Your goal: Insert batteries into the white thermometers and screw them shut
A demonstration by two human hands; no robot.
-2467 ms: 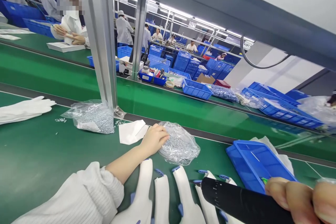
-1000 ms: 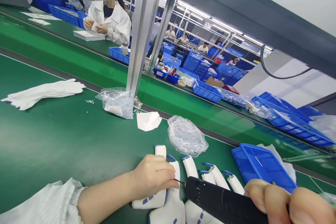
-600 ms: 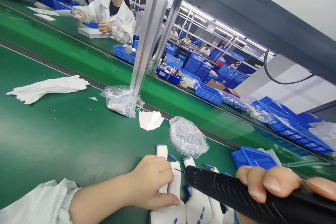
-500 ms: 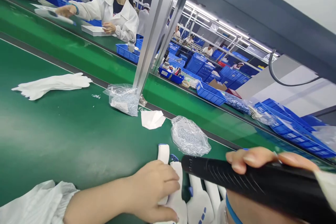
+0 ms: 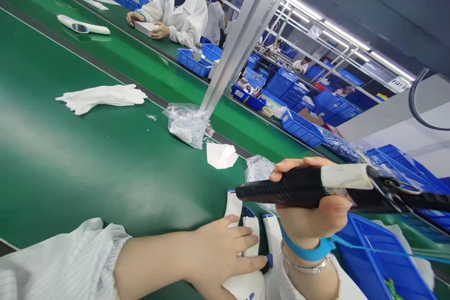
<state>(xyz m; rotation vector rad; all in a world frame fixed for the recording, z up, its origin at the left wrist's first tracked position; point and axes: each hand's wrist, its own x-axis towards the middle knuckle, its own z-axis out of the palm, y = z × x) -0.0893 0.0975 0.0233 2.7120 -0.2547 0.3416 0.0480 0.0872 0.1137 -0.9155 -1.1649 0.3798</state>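
My left hand (image 5: 225,253) lies across a row of white handheld devices with blue trim, fingers spread over them. The handle of the leftmost white device (image 5: 234,204) pokes out above my fingers. Beside it lie a second white device (image 5: 251,227), partly under my fingers, and a third white device (image 5: 271,229). My right hand (image 5: 309,225) is wrapped round a black electric screwdriver (image 5: 298,187), held almost level. Its nose is at the upper end of the leftmost handle; whether the bit touches it I cannot tell. A blue wrist strap (image 5: 309,249) circles my right wrist.
White gloves (image 5: 101,97), a bag of small screws (image 5: 186,126), white paper (image 5: 221,155) and another clear bag (image 5: 258,168) lie on the green bench. A metal post (image 5: 242,37) rises behind. Across the belt sits a co-worker (image 5: 183,9). A blue bin (image 5: 379,253) stands at right.
My right hand has brought the screwdriver's nose to the leftmost handle. My left fingers have spread. The co-worker's hand has let go of a white device, which lies on the belt. The view has shifted.
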